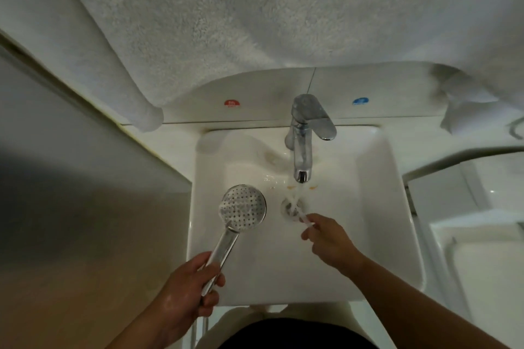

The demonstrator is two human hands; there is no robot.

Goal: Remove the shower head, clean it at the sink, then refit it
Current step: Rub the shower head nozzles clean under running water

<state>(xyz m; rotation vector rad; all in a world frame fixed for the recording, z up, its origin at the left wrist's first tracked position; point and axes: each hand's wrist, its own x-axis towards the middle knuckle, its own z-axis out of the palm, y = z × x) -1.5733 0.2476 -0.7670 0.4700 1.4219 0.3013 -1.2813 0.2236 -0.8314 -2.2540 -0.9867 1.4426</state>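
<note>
While tap (302, 147) runs into white sink (377, 207), left hand (188, 289) grips shower head (243, 207); right hand (330, 238) pinches small brush (304, 218).

A white sink (377, 207) carries a chrome tap (303, 136) at its back rim.

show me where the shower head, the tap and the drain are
shower head (243, 208), head view, on the round spray face with the holes
tap (302, 156), head view, on the chrome spout above the basin
drain (287, 205), head view, on the left rim of the hole under the running water
</note>
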